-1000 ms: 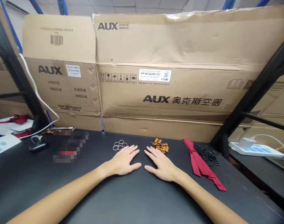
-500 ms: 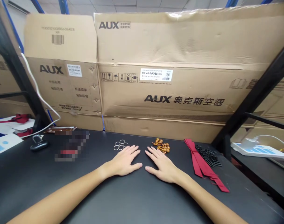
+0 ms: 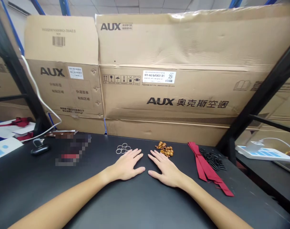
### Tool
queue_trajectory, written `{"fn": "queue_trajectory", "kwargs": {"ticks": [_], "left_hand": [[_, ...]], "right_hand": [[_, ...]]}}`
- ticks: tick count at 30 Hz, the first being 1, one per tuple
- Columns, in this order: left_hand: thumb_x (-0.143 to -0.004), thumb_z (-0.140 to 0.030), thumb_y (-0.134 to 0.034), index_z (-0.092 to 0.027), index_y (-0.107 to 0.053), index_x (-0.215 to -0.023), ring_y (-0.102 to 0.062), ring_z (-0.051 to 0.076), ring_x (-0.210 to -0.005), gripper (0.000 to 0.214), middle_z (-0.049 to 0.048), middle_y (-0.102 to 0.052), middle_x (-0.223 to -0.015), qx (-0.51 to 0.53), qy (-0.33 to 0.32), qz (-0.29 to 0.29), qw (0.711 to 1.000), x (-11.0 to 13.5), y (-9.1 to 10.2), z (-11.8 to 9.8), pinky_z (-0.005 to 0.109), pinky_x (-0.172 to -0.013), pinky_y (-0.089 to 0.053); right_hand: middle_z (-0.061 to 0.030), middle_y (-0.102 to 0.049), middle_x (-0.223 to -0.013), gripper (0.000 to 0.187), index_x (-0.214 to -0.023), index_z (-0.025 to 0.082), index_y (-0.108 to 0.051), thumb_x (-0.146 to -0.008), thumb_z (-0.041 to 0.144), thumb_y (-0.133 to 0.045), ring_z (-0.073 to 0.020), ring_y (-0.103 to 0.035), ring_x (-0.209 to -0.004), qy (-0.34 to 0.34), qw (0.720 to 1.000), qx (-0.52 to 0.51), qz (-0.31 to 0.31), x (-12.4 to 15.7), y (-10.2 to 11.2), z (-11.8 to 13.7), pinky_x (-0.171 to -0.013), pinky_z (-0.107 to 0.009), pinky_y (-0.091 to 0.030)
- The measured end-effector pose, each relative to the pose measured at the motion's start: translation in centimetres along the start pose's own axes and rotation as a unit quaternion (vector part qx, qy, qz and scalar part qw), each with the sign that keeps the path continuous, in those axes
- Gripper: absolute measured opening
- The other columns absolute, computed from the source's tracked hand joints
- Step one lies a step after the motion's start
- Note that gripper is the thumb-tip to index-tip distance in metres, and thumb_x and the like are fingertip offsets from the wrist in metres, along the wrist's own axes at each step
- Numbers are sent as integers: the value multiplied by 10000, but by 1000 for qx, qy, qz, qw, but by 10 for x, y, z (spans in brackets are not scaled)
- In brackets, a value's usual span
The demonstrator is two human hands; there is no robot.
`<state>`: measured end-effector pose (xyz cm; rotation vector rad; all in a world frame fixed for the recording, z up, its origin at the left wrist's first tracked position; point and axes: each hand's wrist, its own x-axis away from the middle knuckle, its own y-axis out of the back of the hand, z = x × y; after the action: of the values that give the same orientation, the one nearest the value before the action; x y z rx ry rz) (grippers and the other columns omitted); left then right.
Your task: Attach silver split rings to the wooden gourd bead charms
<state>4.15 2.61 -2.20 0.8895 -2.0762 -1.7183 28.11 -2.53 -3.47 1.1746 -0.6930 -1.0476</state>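
Note:
My left hand (image 3: 128, 164) lies palm down on the black tabletop (image 3: 126, 203), fingers spread, holding nothing. Just beyond its fingers is a small group of silver metal rings (image 3: 119, 151). Palm down too, my right hand (image 3: 166, 168) rests opposite with its fingers apart and nothing in it. Behind its fingertips sit several brown gourd-shaped beads (image 3: 167, 151) on cords. Farther right, dark red fabric strips (image 3: 207, 167) lie crossed over each other, with a pile of black clips or buckles (image 3: 215, 160) beside them; their exact kind is unclear.
Large cardboard boxes (image 3: 183, 89) stand upright along the back edge. At the left are a small black case (image 3: 40, 149), a blurred-out item (image 3: 74, 149) and a white cable (image 3: 41, 95). A white power strip (image 3: 264, 153) is at the right, past a black metal frame post (image 3: 250, 105).

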Motion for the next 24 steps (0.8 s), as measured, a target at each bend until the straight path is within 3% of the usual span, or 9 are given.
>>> {"fn": "queue_trajectory", "kwargs": {"ticks": [24], "left_hand": [[-925,-610,-366,-167,-403,-1430,-258,287,-1413,672,121,-301,-1519,-16,-16,-4,1000,0,-2,3,449,-1165,-209]], "right_hand": [[-61,-197,-1567,753,-1481,237,-295,-878,678,-389,-277,-144,-1446,10,1000,-1,-15,0,-5,-5,-1179,-477,-161]]}}
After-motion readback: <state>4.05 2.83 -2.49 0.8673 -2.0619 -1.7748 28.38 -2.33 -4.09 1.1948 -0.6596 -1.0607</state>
